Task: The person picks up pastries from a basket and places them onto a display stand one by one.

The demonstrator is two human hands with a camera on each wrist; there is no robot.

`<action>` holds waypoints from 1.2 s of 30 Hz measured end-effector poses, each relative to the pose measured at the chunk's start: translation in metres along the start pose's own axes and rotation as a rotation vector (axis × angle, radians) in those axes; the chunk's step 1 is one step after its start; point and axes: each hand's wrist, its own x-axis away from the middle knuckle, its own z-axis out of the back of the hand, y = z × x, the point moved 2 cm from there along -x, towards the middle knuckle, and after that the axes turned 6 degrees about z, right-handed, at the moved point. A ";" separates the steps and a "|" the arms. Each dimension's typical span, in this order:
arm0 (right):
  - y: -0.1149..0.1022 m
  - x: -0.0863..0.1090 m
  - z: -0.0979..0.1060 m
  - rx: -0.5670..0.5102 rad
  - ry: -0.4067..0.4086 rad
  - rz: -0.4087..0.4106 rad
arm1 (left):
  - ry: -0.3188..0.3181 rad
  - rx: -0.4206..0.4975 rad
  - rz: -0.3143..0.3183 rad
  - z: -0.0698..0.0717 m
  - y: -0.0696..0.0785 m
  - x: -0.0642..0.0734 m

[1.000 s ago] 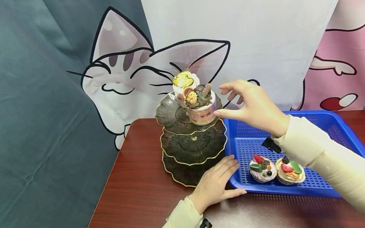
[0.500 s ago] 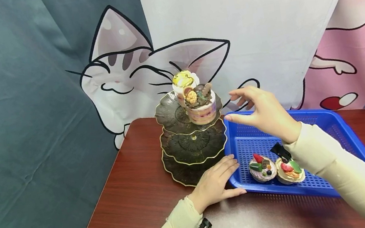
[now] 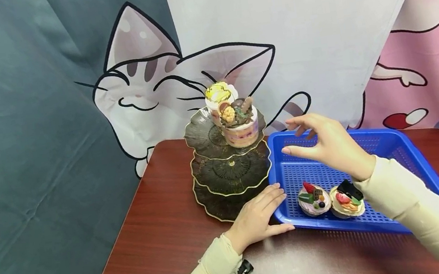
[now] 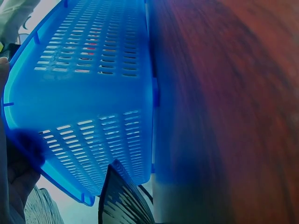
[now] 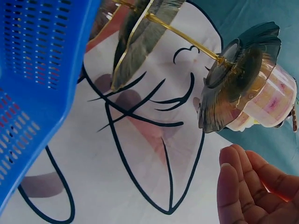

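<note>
The left hand rests at the near left corner of the blue plastic basket, fingers extended over its rim. The right hand hovers over the basket's left part, thumb and fingers apart, holding nothing. To its left, a clear dessert cup with chocolate topping sits on the top tier of the three-tier dark stand. Behind that cup is another with yellow topping. In the right wrist view, the fingers are below the stand's top plate and clear of the cup.
Two fruit-topped cupcakes, one with a strawberry and one with a green leaf, lie side by side at the basket's front. A reddish-brown table supports everything. Cartoon cat curtains hang behind.
The right hand has moved from beside the chocolate-topped cup, right and slightly down, and is now over the basket. The cup stays on the top tier. The left hand has kept its place.
</note>
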 end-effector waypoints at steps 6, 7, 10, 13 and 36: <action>0.008 0.011 -0.004 0.014 -0.020 -0.026 | 0.008 0.013 0.001 -0.001 0.000 0.000; 0.009 0.013 -0.004 0.020 -0.018 -0.021 | 0.009 0.015 0.000 -0.001 0.000 -0.001; 0.012 0.016 -0.003 0.034 -0.015 -0.009 | 0.011 0.014 -0.003 -0.001 -0.001 -0.001; 0.012 0.020 -0.003 0.042 -0.016 -0.011 | 0.012 0.011 -0.004 -0.001 -0.001 -0.001; 0.036 0.064 -0.002 0.066 -0.075 -0.083 | 0.015 0.027 0.004 -0.002 -0.003 -0.001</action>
